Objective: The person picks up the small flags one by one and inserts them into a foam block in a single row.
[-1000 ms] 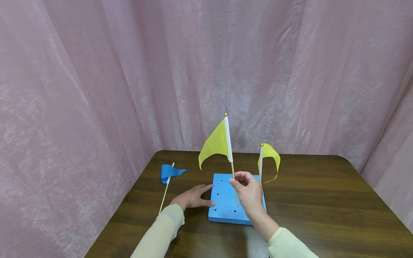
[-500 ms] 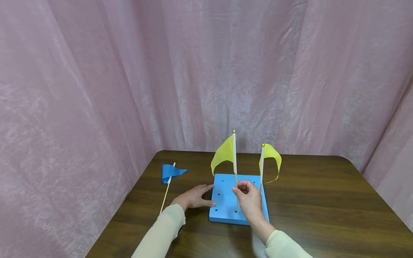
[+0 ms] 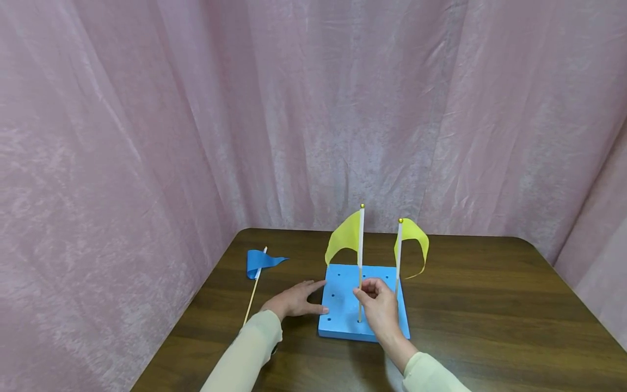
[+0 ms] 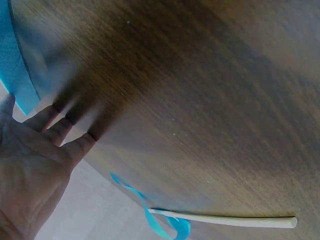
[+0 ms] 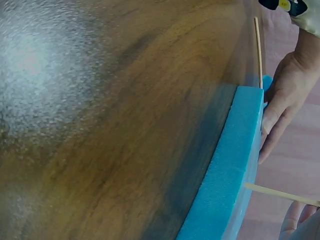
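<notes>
A pale blue foam board (image 3: 343, 307) with several small holes lies on the table. My right hand (image 3: 384, 310) pinches the wooden stick of a yellow pennant flag (image 3: 345, 238) between thumb and fingers. The flag stands nearly upright, its lower tip at a hole near the board's front edge; how deep it sits is hard to tell. Against the board's left side rests my left hand (image 3: 294, 300), thumb and fingers spread. A second yellow flag (image 3: 415, 233) stands at the board's right side, its base hidden behind my right hand.
Left of my left hand, a blue pennant flag (image 3: 258, 261) lies on the brown wooden table (image 3: 490, 305); its stick's near end is hidden by my sleeve in the head view. Pink curtains (image 3: 313, 109) hang behind and beside the table.
My right hand has brought the yellow flag down and slightly right, from above the board to the front hole, and the stick has straightened up. The left hand keeps its place at the board.
</notes>
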Demonstrator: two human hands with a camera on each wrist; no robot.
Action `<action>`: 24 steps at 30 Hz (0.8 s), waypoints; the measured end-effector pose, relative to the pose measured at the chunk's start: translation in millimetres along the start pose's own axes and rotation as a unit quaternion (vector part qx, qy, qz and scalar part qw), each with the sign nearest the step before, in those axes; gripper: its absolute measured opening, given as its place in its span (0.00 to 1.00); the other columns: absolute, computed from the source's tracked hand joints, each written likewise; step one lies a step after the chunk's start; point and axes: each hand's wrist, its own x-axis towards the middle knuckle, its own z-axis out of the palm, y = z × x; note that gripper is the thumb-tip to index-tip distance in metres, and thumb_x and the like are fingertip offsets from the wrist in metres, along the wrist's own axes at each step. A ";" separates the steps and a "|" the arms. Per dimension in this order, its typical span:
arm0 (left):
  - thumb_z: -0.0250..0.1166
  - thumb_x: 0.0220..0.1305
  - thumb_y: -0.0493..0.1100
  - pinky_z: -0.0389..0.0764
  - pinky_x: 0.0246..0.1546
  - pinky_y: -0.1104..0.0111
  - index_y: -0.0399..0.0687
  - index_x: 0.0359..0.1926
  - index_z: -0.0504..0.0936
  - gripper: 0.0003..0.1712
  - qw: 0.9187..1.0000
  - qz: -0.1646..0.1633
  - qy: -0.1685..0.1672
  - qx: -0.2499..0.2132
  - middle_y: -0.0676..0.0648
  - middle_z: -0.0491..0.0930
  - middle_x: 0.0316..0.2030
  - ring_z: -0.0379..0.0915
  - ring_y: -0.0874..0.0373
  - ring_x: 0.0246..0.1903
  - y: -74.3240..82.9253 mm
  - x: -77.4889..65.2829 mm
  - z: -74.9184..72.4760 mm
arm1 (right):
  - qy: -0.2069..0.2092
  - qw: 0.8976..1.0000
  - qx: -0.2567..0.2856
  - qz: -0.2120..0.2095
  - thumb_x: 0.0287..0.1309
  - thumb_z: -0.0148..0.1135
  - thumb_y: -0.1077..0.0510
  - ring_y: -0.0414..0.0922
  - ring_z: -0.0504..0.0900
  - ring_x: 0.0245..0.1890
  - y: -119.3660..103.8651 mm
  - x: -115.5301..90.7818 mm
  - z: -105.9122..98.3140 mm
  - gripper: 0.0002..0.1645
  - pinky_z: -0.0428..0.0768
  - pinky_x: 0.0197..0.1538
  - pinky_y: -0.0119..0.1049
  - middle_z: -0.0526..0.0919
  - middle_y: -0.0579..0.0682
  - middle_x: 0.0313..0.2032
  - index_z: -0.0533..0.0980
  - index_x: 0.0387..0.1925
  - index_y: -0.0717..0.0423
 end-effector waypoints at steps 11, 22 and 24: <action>0.65 0.54 0.74 0.61 0.65 0.39 0.71 0.75 0.59 0.51 1.000 0.002 -0.001 0.004 0.45 0.57 0.74 0.50 0.43 0.73 1.2 -0.9 -0.2 | -0.014 1.000 -0.011 -0.017 0.57 0.69 0.66 0.47 0.78 0.35 9.0 -5.0 -0.2 0.07 0.78 0.35 0.33 0.81 0.52 0.32 0.78 0.36 0.62; 0.66 0.54 0.73 0.61 0.64 0.39 0.72 0.75 0.59 0.50 1.000 0.001 0.000 -0.008 0.45 0.56 0.74 0.50 0.43 0.73 0.4 0.0 0.0 | -0.010 1.000 -0.026 -0.012 0.57 0.69 0.66 0.46 0.77 0.34 8.6 -7.1 0.5 0.07 0.78 0.35 0.34 0.81 0.51 0.31 0.78 0.36 0.62; 0.66 0.53 0.73 0.61 0.64 0.39 0.72 0.75 0.59 0.50 1.000 -0.002 0.000 -0.008 0.45 0.56 0.74 0.50 0.43 0.73 0.1 0.6 0.6 | -0.007 0.999 -0.030 -0.007 0.57 0.69 0.66 0.46 0.78 0.34 8.5 -6.8 0.5 0.07 0.78 0.35 0.35 0.81 0.51 0.31 0.78 0.36 0.61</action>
